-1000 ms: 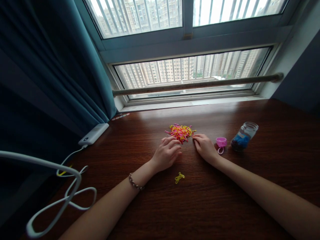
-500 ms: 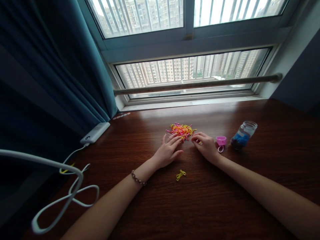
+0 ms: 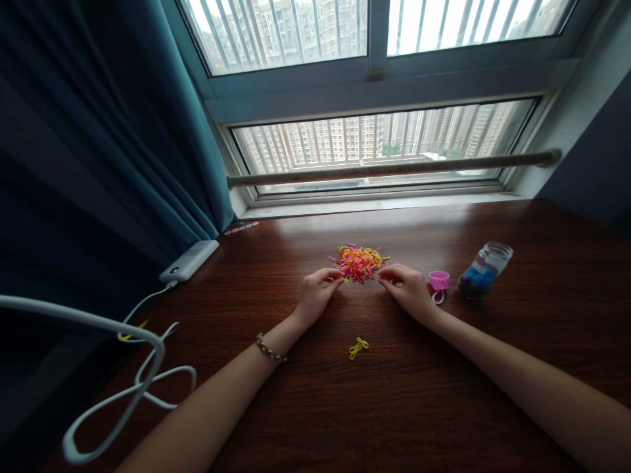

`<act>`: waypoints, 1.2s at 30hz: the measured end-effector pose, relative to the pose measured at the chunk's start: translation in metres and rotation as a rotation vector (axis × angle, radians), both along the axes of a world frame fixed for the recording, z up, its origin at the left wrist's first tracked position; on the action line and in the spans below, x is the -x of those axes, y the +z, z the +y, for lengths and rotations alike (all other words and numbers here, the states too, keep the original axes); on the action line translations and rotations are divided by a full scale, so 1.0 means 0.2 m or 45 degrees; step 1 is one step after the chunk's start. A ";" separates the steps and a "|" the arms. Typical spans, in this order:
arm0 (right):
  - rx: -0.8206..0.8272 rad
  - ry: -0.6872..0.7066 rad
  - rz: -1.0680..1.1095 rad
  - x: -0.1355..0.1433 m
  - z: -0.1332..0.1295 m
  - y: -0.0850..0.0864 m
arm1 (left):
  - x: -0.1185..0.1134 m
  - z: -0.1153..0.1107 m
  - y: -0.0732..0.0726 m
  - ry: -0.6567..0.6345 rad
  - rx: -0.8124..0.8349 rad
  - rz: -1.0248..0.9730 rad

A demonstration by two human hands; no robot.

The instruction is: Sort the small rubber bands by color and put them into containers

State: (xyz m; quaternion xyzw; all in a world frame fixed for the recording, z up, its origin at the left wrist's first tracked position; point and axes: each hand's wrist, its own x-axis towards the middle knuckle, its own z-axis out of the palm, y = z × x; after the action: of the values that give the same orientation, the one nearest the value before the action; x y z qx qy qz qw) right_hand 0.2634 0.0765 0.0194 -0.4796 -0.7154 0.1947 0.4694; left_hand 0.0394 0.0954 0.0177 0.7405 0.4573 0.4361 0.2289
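Note:
A pile of small pink, orange and yellow rubber bands lies on the wooden tabletop. At its left edge my left hand is closed in a pinch, with a bit of yellow rubber band showing at the fingertips. On the pile's right side my right hand has thumb and fingers pinched together; a tiny yellowish spot shows by them, too small to name. Nearer to me, between my forearms, lies a small group of yellow rubber bands, apart from the pile.
Right of my right hand are a pink cup-shaped piece with a loop and a tilted clear jar with blue and dark contents. A white power bank and looped white cable lie left. The window is behind.
My left hand has gone from spread fingers over the pile to a pinch at its left edge. My right hand stays pinched at the right side. The view has shifted slightly.

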 end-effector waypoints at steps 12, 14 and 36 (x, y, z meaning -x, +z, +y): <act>0.000 0.419 -0.174 0.08 -0.09 0.03 | -0.01 -0.01 0.03 -0.094 0.114 -0.052; -0.138 0.232 -0.337 0.05 -0.05 0.00 | -0.03 -0.05 0.05 -0.222 0.094 -0.002; -0.083 0.055 -0.680 0.03 0.00 -0.09 | 0.02 0.01 -0.01 -0.121 -0.196 0.901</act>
State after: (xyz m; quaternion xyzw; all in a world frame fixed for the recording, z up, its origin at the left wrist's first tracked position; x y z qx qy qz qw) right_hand 0.2569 0.0773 0.0007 -0.4833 -0.8298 0.0480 0.2749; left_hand 0.0345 0.0974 0.0163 0.8810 0.4390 0.1749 0.0200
